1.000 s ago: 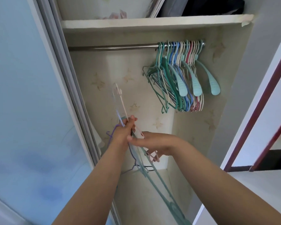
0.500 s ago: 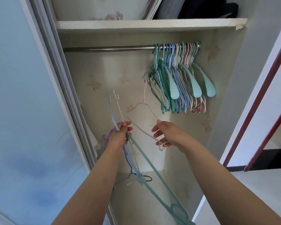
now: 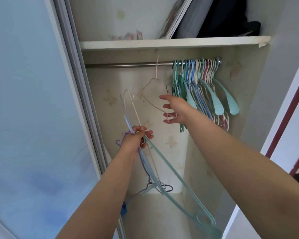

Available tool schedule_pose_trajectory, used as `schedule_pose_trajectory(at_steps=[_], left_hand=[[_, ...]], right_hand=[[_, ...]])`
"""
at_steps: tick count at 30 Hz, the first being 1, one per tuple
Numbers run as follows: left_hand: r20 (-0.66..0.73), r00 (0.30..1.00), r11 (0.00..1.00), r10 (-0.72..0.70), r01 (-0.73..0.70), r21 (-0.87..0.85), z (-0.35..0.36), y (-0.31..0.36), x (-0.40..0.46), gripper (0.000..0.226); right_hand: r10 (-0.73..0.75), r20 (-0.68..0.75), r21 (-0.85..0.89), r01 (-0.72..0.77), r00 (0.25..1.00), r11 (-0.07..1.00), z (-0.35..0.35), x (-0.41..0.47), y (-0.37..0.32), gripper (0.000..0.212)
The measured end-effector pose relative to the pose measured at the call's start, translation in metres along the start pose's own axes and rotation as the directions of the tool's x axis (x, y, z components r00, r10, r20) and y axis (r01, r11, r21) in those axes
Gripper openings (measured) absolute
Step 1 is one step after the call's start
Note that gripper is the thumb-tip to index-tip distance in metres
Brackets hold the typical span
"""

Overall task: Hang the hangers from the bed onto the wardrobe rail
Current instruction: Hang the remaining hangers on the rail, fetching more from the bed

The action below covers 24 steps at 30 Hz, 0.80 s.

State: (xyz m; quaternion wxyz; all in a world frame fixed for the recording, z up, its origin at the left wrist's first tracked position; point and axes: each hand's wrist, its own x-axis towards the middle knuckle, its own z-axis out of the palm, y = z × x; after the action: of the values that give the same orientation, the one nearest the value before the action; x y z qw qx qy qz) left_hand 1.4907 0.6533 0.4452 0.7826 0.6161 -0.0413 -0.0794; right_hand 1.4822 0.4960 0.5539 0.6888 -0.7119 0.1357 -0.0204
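Fingers of the right hand (image 3: 175,109) hook the lower corner of a thin pink wire hanger (image 3: 154,94), its neck pointing up at the steel wardrobe rail (image 3: 128,64). The hook tip already overlaps the rail. Left hand (image 3: 136,138) grips a bundle of spare plastic hangers (image 3: 155,169), lower and farther off.

At your twelve o'clock a shiny metal rail (image 3: 128,64) carries smooth plastic hangers (image 3: 205,87); your right hand (image 3: 175,108) lifts a thin coated-wire pink hanger (image 3: 152,94).

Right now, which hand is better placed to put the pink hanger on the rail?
The right hand. It already holds the pink hanger by its lower corner, with the hook raised to the rail. The left hand is lower and grips a bundle of hangers.
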Motion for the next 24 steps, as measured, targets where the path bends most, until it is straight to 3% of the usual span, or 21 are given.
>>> schedule_pose_trajectory(at_steps=[5, 10, 15, 16, 20, 22, 24], left_hand=[[0.024, 1.0, 0.996, 0.013, -0.011, -0.085, -0.003, 0.004, -0.002, 0.024], [0.095, 0.994, 0.993, 0.053, -0.043, -0.11, -0.01, 0.0, -0.006, 0.021], [0.137, 0.99, 0.989, 0.027, -0.006, -0.149, -0.014, -0.012, -0.013, 0.024], [0.148, 0.989, 0.986, 0.029, -0.004, -0.169, -0.015, -0.014, -0.014, 0.025], [0.173, 0.984, 0.973, 0.043, -0.002, -0.229, -0.019, -0.021, -0.015, 0.025], [0.177, 0.983, 0.971, 0.041, 0.003, -0.241, -0.02, -0.025, -0.017, 0.026], [0.186, 0.982, 0.964, 0.032, 0.018, -0.264, -0.019, -0.029, -0.019, 0.028]], right_hand=[[0.138, -0.001, 0.023, -0.138, 0.99, 0.99, 0.001, 0.017, -0.006, 0.02], [0.097, -0.159, 0.069, -0.087, 0.983, 0.994, -0.002, 0.026, 0.021, 0.026], [0.016, -0.299, 0.09, 0.011, 0.954, 0.996, -0.006, 0.037, 0.061, 0.043], [0.022, -0.315, 0.091, 0.007, 0.949, 0.996, -0.006, 0.037, 0.071, 0.043], [0.124, -0.408, 0.168, -0.059, 0.905, 0.984, -0.004, 0.029, 0.121, 0.077], [0.166, -0.378, 0.15, -0.117, 0.911, 0.982, -0.002, 0.023, 0.143, 0.074], [0.19, -0.251, 0.063, -0.18, 0.949, 0.982, 0.0, 0.013, 0.159, 0.064]])
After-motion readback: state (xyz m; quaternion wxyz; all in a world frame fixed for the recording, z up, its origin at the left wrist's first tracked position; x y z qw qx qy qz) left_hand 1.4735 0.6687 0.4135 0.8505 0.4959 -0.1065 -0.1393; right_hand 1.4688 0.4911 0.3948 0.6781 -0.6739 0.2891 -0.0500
